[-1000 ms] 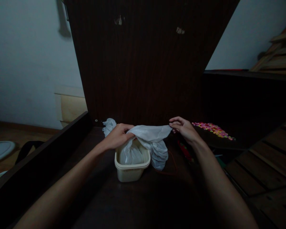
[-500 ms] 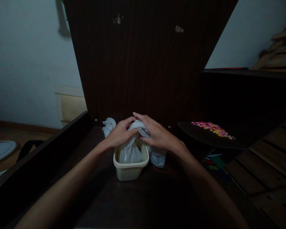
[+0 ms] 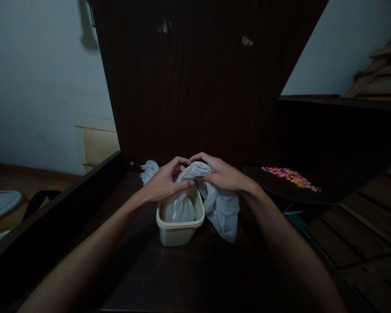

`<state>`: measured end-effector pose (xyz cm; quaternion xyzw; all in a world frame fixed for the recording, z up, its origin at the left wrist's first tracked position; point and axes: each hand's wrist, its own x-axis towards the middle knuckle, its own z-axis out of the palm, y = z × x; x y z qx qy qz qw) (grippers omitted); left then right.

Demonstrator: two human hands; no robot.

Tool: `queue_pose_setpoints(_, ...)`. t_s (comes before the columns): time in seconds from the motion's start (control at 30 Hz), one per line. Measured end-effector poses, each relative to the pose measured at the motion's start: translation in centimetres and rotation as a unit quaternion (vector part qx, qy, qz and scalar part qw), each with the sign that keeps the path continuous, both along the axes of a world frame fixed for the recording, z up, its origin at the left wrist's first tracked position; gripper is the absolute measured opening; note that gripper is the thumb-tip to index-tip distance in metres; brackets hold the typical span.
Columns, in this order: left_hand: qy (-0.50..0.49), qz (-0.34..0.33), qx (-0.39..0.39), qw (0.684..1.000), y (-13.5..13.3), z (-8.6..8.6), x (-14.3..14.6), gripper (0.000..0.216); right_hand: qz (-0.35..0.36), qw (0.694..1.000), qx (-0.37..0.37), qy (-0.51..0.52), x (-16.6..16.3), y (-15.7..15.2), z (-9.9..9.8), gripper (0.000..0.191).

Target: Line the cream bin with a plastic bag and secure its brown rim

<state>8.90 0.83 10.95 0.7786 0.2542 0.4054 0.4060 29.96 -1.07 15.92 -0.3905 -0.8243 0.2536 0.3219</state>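
Observation:
A thin white plastic bag [image 3: 180, 210] sits partly inside a cream plastic container [image 3: 180, 225]. Its twisted middle arches up between my hands, and its loose end droops over the container's right side. My left hand [image 3: 165, 180] curves round the bag from the left, thumb lying across its front and fingers behind. From the right, my right hand [image 3: 224, 174] grips the twisted part, thumb in front and fingers bent over the top. What lies inside the bag is hidden.
A crumpled white piece of plastic [image 3: 149, 170] lies behind my left hand. The dark wooden tabletop [image 3: 143, 269] has a raised side board [image 3: 61, 221] at left and a tall back panel [image 3: 195, 87]. Small pink and yellow pieces [image 3: 291, 176] rest on a shelf at right.
My right hand has shifted slightly right, drawing the bag with it. More of the bag's loose end now hangs outside the container. The container has stayed about where it was.

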Motion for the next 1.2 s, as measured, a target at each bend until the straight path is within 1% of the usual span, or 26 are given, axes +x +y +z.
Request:
queue_pose_setpoints(0.07,0.014,0.021,0.030,0.999,-0.2,0.3,0.0,0.050,0.004,0.991,-0.094,0.093,-0.3,0.0,-0.4,0.040)
queue_pose_setpoints(0.1,0.018,0.048,0.051,0.997,-0.4,0.4,0.0,0.048,0.012,0.978,-0.151,0.141,-0.5,-0.2,-0.6,0.042)
queue_pose_setpoints(0.2,0.014,0.174,0.126,0.977,-1.6,0.8,0.0,0.034,0.039,0.916,-0.304,0.259,-1.2,-0.9,-1.6,0.048)
queue_pose_setpoints(0.27,0.004,0.237,0.155,0.959,-2.9,1.1,0.0,0.029,0.034,0.876,-0.353,0.326,-1.7,-1.4,-2.3,0.050)
queue_pose_setpoints(0.3,0.002,0.246,0.152,0.957,-3.7,1.2,0.0,0.029,0.025,0.861,-0.362,0.358,-1.9,-1.6,-2.6,0.050)
queue_pose_setpoints(0.33,0.005,0.243,0.137,0.960,-4.4,1.2,0.0,0.030,0.016,0.847,-0.365,0.387,-2.0,-1.8,-2.9,0.050)
queue_pose_setpoints(0.4,0.026,0.202,0.081,0.976,-5.6,1.2,0.0,0.034,-0.002,0.825,-0.363,0.434,-2.4,-1.9,-3.5,0.049)
queue_pose_setpoints(0.5,0.046,0.129,0.000,0.991,-6.3,0.8,0.3,0.032,-0.016,0.808,-0.349,0.474,-3.1,-2.0,-4.0,0.049)
queue_pose_setpoints(0.57,0.017,0.099,-0.046,0.994,-6.5,0.4,0.8,0.031,-0.014,0.798,-0.328,0.506,-3.6,-2.3,-4.1,0.051)
queue_pose_setpoints(0.63,-0.032,0.065,-0.114,0.991,-6.8,0.2,1.3,0.044,-0.010,0.787,-0.304,0.537,-4.0,-2.8,-3.8,0.053)
queue_pose_setpoints(0.7,-0.079,0.033,-0.187,0.979,-7.3,0.1,2.0,0.060,-0.011,0.783,-0.286,0.553,-4.2,-3.1,-3.5,0.054)
queue_pose_setpoints(0.77,-0.119,0.017,-0.240,0.963,-7.8,0.1,2.6,0.073,-0.018,0.783,-0.282,0.553,-4.3,-3.3,-3.3,0.053)
queue_pose_setpoints(0.83,-0.147,0.010,-0.273,0.951,-8.3,0.1,3.1,0.084,-0.024,0.785,-0.288,0.548,-4.3,-3.3,-3.2,0.050)
queue_pose_setpoints(0.9,-0.162,-0.003,-0.298,0.941,-8.8,0.3,3.4,0.090,-0.026,0.787,-0.299,0.539,-4.2,-3.1,-3.0,0.046)
queue_pose_setpoints(0.97,-0.171,-0.015,-0.308,0.936,-9.2,0.5,3.6,0.083,-0.026,0.792,-0.321,0.519,-3.8,-2.9,-2.7,0.039)
queue_pose_setpoints(1.1,-0.184,0.003,-0.302,0.935,-10.3,0.7,3.8,0.040,-0.037,0.814,-0.362,0.452,-2.9,-2.3,-1.9,0.020)
queue_pose_setpoints(1.13,-0.190,0.008,-0.314,0.930,-10.6,0.7,4.0,0.031,-0.040,0.819,-0.366,0.440,-2.6,-2.1,-1.7,0.017)
queue_pose_setpoints(1.2,-0.208,0.009,-0.358,0.910,-11.3,0.5,4.3,0.023,-0.042,0.821,-0.378,0.426,-2.3,-1.9,-1.3,0.011)
